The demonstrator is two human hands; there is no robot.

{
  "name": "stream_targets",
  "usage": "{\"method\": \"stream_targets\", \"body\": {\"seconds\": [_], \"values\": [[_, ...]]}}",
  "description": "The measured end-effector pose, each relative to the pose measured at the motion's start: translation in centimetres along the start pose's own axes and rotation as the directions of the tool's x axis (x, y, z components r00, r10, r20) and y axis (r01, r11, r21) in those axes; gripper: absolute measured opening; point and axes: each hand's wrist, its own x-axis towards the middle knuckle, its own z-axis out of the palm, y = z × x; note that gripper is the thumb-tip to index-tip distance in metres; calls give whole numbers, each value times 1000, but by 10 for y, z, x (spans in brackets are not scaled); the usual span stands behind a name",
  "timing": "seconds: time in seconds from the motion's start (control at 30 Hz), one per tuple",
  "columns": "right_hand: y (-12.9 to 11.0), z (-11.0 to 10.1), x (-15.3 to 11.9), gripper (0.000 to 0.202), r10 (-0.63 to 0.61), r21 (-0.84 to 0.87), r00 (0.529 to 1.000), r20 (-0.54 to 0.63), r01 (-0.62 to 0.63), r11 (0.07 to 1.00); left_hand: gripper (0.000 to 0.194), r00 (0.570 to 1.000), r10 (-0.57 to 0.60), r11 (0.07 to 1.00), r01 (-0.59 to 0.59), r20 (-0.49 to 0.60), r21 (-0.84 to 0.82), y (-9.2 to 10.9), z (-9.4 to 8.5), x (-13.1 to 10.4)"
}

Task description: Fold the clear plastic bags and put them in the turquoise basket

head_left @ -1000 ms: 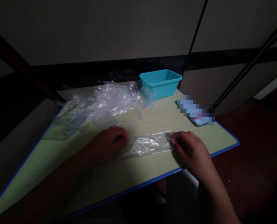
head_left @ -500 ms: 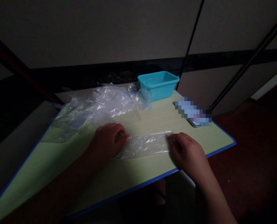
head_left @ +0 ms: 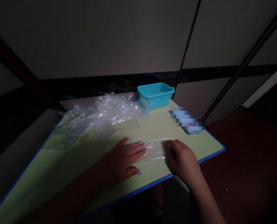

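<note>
A clear plastic bag [head_left: 155,150] lies flat near the front of the table. Over its left part rests my left hand [head_left: 126,157], palm down with the fingers spread, covering some of the plastic. My right hand [head_left: 181,154] is closed at the bag's right end, thumb and fingers together on the plastic. Behind my left hand is a loose heap of crumpled clear plastic bags [head_left: 110,109].
A turquoise plastic basket [head_left: 155,96] stands at the back of the table, touching the heap's right side. To its right lies a phone-like flat object [head_left: 187,120], its face blurred out. The table [head_left: 65,174] has a blue edge; cabinet panels [head_left: 105,40] rise behind it.
My left hand has opened from a curled grip and now lies flat on the bag, farther right. The right hand still holds the bag's right end. The camera view has tilted slightly.
</note>
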Motion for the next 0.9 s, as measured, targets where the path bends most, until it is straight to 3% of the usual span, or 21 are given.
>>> {"method": "stream_targets", "body": {"seconds": [0.17, 0.33, 0.5, 0.53, 0.63, 0.73, 0.9], "values": [[3, 2, -1, 41, 1, -17, 1000, -22, -2, 1000, 50, 998, -2, 998, 5, 65, -59, 3, -9, -2], [9, 5, 0, 44, 28, -8, 998, -64, -28, 1000, 53, 997, 34, 997, -30, 62, -66, 4, -11, -4], [-4, -1, -10, 41, 87, 52, 930, -358, -73, 996, 58, 996, 69, 997, -67, 49, -34, 0, -2, -5], [-12, -2, -14, 42, 70, 51, 928, -366, -55, 997, 59, 996, 76, 997, -75, 42, -26, -1, 0, -5], [-41, -2, -26, 49, -114, 40, 977, -178, 123, 992, 58, 997, 65, 998, -65, 38, 6, -2, 6, -4], [-66, 4, -28, 60, -252, 105, 967, 32, 247, 963, 58, 996, 50, 998, -54, 76, 43, -3, 9, -2], [-67, 14, -16, 61, -163, 92, 974, 155, 150, 984, 45, 999, -24, 992, 19, 39, 126, -3, 9, 1]]}}
